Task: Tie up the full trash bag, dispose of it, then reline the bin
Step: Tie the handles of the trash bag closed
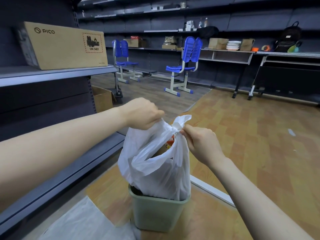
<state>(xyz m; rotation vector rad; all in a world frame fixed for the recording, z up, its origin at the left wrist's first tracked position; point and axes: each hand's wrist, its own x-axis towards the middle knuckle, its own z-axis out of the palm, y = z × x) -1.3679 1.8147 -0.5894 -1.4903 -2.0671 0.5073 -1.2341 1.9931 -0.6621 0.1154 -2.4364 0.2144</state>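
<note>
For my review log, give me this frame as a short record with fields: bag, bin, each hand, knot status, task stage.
bag: white plastic bag, full, bottom still inside the bin, upper part pulled above it
bin: green bin on the wood floor, beside grey shelving
left hand: grips one bag handle, pulled up and left
right hand: pinches the bag at the knot
knot: one knot formed; gap below still shows trash
spare liner: flat sheet lying on the floor by the bin
stage: tying under way; bag not yet lifted out

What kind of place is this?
Probably a storeroom or emptied shop: long dark metal shelving along the walls, a brown cardboard shipping box on one shelf, and blue plastic chairs standing loose.
</note>
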